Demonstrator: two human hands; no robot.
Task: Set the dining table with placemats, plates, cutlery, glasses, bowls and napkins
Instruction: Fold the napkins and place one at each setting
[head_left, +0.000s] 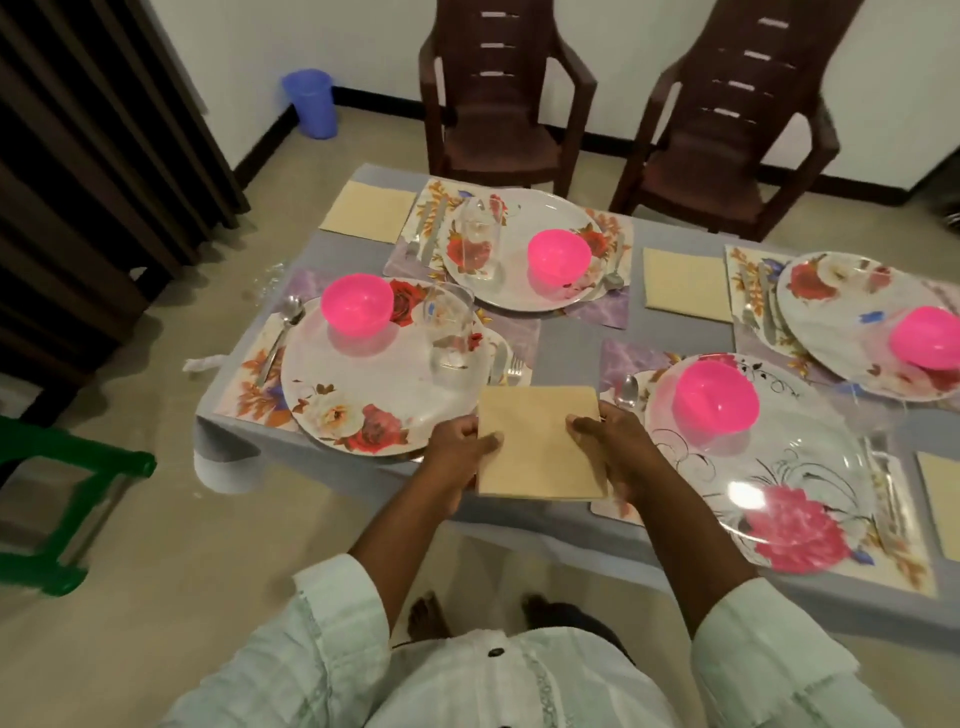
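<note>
Napkin (540, 441), beige and folded square, is held over the near edge of the bench (571, 322) between two place settings; left hand (457, 441) and right hand (613, 441) pinch its sides, thumbs on top, other fingers hidden beneath. Beyond stand floral plates with pink bowls; the far-right plate (852, 317) is cut off.

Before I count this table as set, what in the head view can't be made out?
- Far right plate and its pink bowl: cut off by the frame's right edge.
- Near right napkin: cut off there too.
- Held napkin: both hands, left hand and right hand, cover its side edges; whether it touches the table is unclear.
</note>
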